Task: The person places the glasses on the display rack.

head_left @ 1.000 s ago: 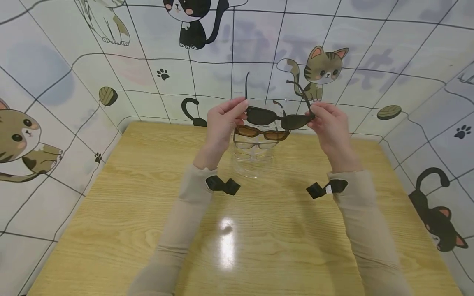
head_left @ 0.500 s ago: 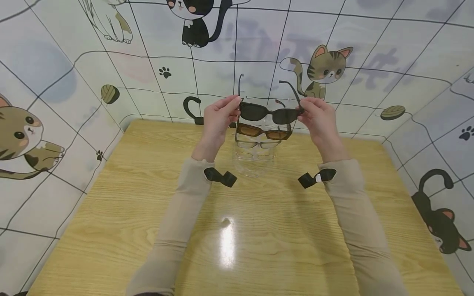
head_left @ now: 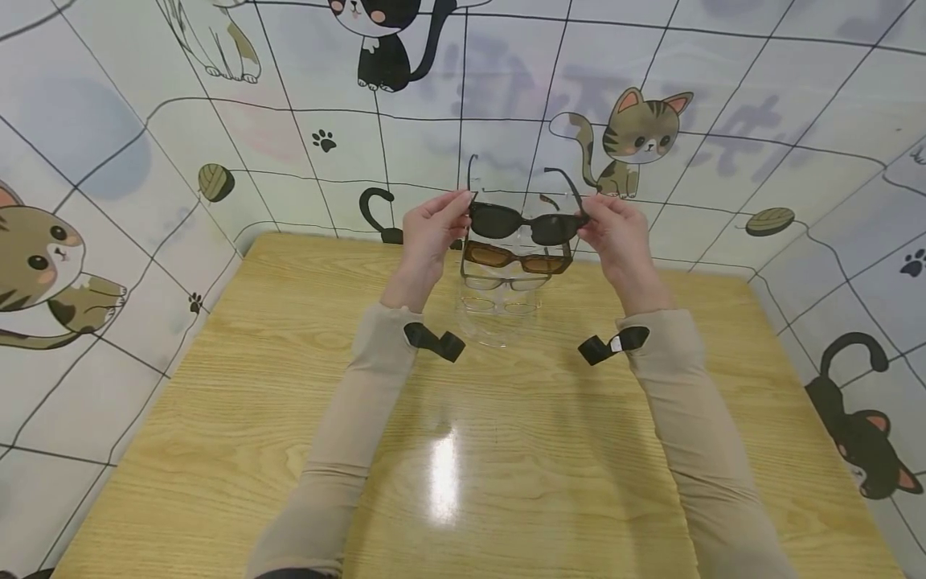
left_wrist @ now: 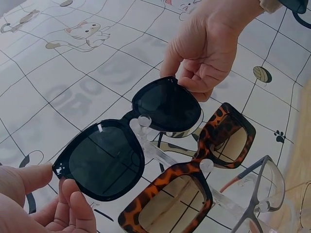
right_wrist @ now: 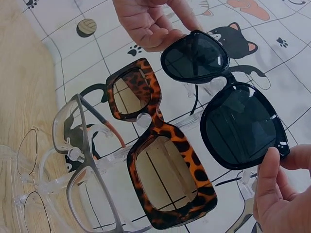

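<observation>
Black sunglasses (head_left: 524, 223) with dark lenses are at the top of a clear stand (left_wrist: 163, 158), their bridge at its top peg in the left wrist view. My left hand (head_left: 434, 241) pinches the left hinge corner between thumb and fingers. At the opposite corner, my right hand (head_left: 620, 245) pinches the frame the same way. Both temples point away toward the wall. Just below sit tortoiseshell sunglasses (right_wrist: 163, 141) with brown lenses. Lower on the stand are grey-framed glasses (right_wrist: 85, 165) and thin wire-rimmed glasses (right_wrist: 33, 179).
The stand is on a wooden table (head_left: 499, 450) near its back edge. A wall covering (head_left: 289, 72) with cartoon cats and grid lines rises behind and at both sides. Black straps (head_left: 434, 341) with small black blocks are around both wrists.
The black sunglasses have moved left and levelled out, from tilted right of the stand to above the tortoiseshell pair. Both hands keep their grip; the right hand has come inward.
</observation>
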The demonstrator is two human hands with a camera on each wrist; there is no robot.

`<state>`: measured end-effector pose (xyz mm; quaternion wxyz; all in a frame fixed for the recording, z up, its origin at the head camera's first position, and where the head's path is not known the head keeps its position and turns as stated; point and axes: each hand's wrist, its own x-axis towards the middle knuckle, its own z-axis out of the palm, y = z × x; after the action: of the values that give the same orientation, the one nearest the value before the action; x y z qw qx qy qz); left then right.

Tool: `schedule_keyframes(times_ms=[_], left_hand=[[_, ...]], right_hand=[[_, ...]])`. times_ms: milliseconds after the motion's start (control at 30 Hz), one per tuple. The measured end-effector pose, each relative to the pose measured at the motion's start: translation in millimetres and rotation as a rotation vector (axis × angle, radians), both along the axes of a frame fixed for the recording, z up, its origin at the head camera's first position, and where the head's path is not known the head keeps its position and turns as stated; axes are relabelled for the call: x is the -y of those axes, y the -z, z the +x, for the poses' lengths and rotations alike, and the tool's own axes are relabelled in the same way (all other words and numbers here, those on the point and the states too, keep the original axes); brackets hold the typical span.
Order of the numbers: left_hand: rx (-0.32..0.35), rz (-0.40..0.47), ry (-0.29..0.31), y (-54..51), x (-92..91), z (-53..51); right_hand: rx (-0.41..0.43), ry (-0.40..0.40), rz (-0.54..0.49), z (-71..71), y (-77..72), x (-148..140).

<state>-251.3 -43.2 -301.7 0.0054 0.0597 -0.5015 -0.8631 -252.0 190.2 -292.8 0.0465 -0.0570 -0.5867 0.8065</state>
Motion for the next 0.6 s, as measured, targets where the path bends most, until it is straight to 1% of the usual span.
schedule_keyframes(times_ms=[333,600], left_hand=[[0.019,-0.035,-0.005,7.8,-1.9,-4.3],[0.004,-0.045,-0.01,8.3,-3.5,-4.7]], right_hand=[[0.02,0.022,0.038,-2.3,5.9,-1.4],[0.015,0.02,0.06,-0.9,5.2,-2.9]])
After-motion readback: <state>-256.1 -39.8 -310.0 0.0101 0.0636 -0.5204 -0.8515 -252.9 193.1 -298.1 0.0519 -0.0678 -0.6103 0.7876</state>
